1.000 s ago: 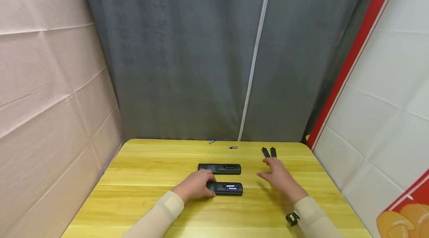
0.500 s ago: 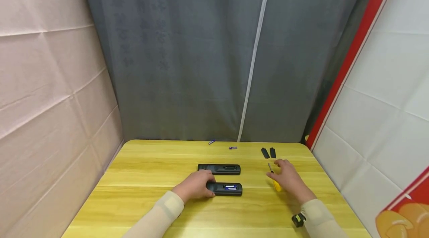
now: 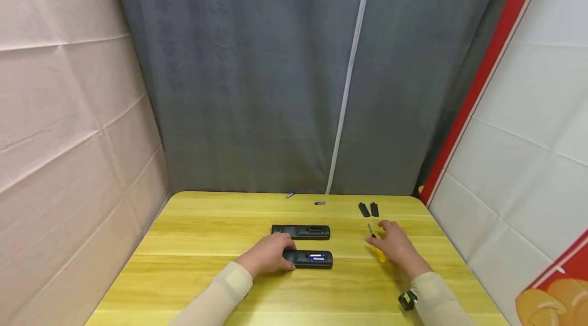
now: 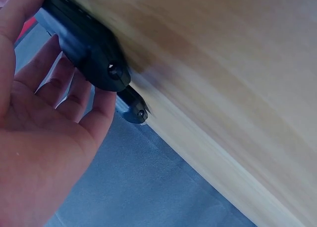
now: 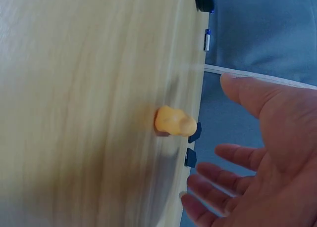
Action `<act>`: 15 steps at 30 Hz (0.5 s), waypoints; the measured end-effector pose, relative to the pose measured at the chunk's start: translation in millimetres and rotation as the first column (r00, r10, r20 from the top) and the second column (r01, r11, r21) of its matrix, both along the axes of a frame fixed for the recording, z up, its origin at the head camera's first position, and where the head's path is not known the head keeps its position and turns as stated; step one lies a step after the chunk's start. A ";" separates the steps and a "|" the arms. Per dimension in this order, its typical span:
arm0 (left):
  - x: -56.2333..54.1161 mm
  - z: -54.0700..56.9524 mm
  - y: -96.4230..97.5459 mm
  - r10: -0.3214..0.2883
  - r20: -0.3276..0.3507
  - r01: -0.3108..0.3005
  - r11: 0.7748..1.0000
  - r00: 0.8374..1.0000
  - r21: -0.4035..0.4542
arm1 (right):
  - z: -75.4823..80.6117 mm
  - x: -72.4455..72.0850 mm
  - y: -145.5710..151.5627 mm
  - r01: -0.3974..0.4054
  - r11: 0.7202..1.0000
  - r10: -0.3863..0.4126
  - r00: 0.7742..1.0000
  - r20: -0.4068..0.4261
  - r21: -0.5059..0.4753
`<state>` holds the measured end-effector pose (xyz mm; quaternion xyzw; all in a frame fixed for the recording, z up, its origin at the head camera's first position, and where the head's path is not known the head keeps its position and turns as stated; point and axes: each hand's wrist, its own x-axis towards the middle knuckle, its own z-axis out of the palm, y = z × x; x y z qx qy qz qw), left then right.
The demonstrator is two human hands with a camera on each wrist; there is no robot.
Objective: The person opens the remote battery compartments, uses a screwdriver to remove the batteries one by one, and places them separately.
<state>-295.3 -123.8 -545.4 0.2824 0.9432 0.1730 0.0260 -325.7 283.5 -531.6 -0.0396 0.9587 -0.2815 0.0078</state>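
Face down on the table lies a black remote control, two blue-and-white batteries in its uncovered compartment. My left hand grips its left end, thumb on the near edge and fingers on the far side, as the left wrist view also shows. Just beyond is a second black remote with a bare compartment. Over at the right, my right hand hovers with fingers spread beside a screwdriver with a yellow handle. The right wrist view shows the handle's butt apart from the fingers.
Two black battery covers lie side by side at the back right of the wooden table. Two loose batteries, one at the back edge and one nearer, lie behind the remotes. A grey curtain hangs behind.
My right hand has drawn back from the battery covers, toward me and to the right, and the screwdriver has come into sight beside it. The left hand has stayed on the near remote.
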 end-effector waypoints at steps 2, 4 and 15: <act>0.0 0.3 0.0 0.001 0.003 -0.001 1.000 1.000 -0.002 | -1.1 0.5 -1.2 0.004 1.000 -0.004 1.000 0.004 0.009; -0.1 1.0 0.2 0.002 0.005 -0.002 1.000 1.000 -0.002 | -2.2 1.1 -2.9 0.007 1.000 -0.007 1.000 0.009 0.022; -0.4 0.8 0.8 0.008 0.012 -0.008 1.000 1.000 -0.006 | -7.3 1.9 -18.7 0.076 0.980 -0.084 0.996 0.034 0.182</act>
